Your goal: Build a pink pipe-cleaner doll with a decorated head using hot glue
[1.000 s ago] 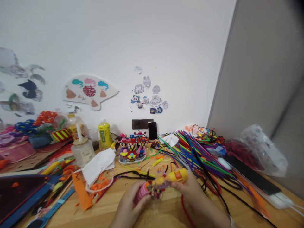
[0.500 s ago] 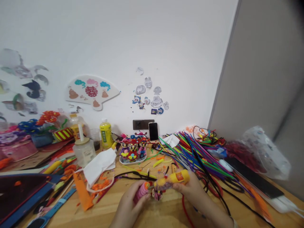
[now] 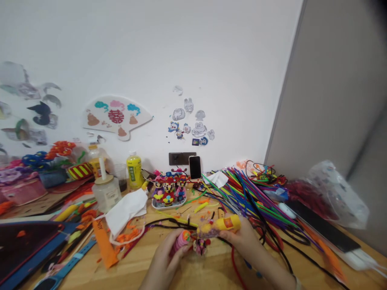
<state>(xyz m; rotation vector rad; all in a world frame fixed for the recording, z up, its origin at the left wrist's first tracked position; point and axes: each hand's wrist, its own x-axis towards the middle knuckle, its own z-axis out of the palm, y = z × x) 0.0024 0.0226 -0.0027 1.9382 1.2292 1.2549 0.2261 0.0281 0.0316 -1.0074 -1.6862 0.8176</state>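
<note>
My left hand (image 3: 165, 257) is closed around a pink ribbed roll (image 3: 181, 241), wound like pipe cleaner, with an orange and green end facing up. A yellow bottle (image 3: 228, 223) with an orange label lies nearly level in my right hand (image 3: 242, 239), its fingers wrapped round it. The bottle's left end, smeared yellow and purple, points towards the roll. Just below that end, between my hands, is a small pink and dark figure (image 3: 200, 246); whether fingers touch it I cannot tell. Similar colourful figures (image 3: 169, 189) stand in a white tray (image 3: 169, 206) behind.
Many coloured pipe cleaners (image 3: 238, 189) spread at the back right, near a black power bank or phone (image 3: 325, 225). A white mask (image 3: 127, 211), orange scraps, a blue watch (image 3: 66, 268) and a jar (image 3: 106, 193) lie left. A phone (image 3: 195, 167) leans against the wall.
The pink roll has tipped so that its orange end faces more towards me. The bottle's left end has drawn slightly away from it, and the small figure below shows more.
</note>
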